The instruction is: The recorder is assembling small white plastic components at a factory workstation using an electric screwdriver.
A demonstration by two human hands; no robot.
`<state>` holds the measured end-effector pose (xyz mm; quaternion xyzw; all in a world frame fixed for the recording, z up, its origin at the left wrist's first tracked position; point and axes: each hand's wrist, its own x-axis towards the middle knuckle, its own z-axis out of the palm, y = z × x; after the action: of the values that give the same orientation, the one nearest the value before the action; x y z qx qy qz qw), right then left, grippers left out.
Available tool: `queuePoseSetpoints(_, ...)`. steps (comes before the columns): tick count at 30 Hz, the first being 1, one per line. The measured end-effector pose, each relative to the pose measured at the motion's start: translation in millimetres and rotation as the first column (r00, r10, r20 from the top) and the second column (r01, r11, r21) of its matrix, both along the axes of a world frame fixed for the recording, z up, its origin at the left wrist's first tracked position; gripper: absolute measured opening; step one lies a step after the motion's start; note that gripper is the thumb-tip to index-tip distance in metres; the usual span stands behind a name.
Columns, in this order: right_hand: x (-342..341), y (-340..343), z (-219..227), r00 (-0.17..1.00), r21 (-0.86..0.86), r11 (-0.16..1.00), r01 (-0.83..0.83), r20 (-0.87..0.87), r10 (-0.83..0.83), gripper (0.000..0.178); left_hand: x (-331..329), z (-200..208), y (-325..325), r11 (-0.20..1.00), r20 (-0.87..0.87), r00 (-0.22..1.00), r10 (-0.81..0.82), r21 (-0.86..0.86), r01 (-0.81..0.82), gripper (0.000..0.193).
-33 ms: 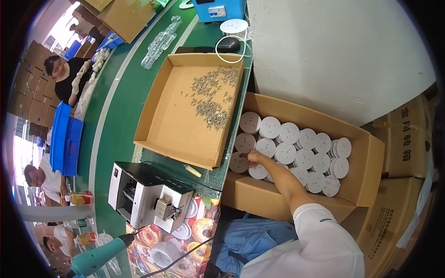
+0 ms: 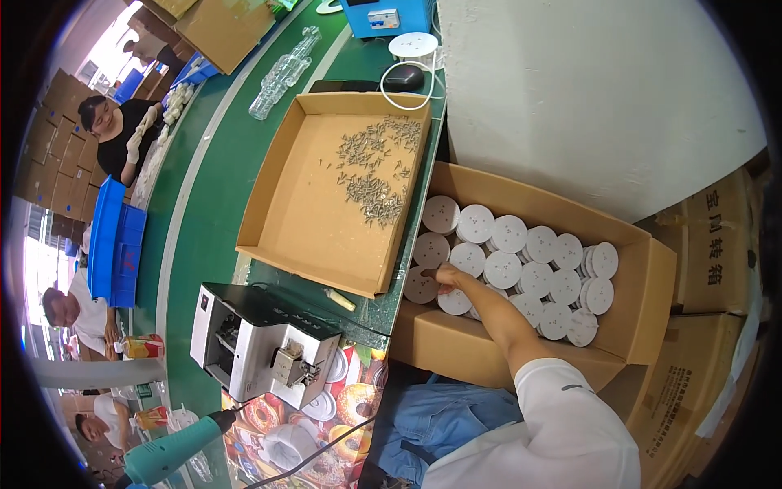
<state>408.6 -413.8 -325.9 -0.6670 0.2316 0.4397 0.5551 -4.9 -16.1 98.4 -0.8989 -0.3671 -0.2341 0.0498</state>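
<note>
My right grip (image 2: 444, 279) is at a white disc (image 2: 418, 288); how closed, or holding what, I can't tell; best not nudge neighbouring stacks (image 2: 467, 260).

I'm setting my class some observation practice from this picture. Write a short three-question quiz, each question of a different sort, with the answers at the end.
1. True or false: the screws lie loose in the shallow tray.

2. Where is the person's right hand?
A. Above the tray
B. Inside the deep box
C. On the drill

3. Fill in the blank: the tray rests on a ______ table.

Key:
1. True.
2. B; it is at the white discs in that box.
3. green
</note>
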Motion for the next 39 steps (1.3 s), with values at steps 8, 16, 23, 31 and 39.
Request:
queuePoseSetpoints(8, 0, 18, 27, 0.998, 0.039, 0.999, -0.035, -0.051, 0.037, 0.076, -63, -36, 24, 0.970, 0.188, 0.982, 0.035, -0.245, 0.012, 0.045)
queuePoseSetpoints(16, 5, 9, 4, 0.988, 0.099, 0.992, 0.072, -0.144, -0.058, 0.060, -11, -20, -31, 0.977, 0.173, 0.980, 0.102, -0.203, -0.066, 0.041)
queuePoseSetpoints(23, 15, -2, -7, 0.988, 0.113, 0.993, -0.016, -0.148, 0.033, 0.028, -26, -38, -19, 0.936, 0.074, 0.995, 0.066, -0.351, -0.036, 0.046)
queuePoseSetpoints(31, 22, -1, -23, 0.975, 0.115, 0.993, 0.032, -0.223, -0.006, 0.009, -61, -56, 13, 0.954, -0.013, 0.999, -0.037, -0.298, 0.032, 0.050)
queuePoseSetpoints(39, 21, -11, -14, 0.971, 0.204, 0.979, 0.004, -0.236, 0.045, 0.009, -62, -60, 10, 0.901, 0.013, 0.999, 0.039, -0.433, -0.029, 0.041)
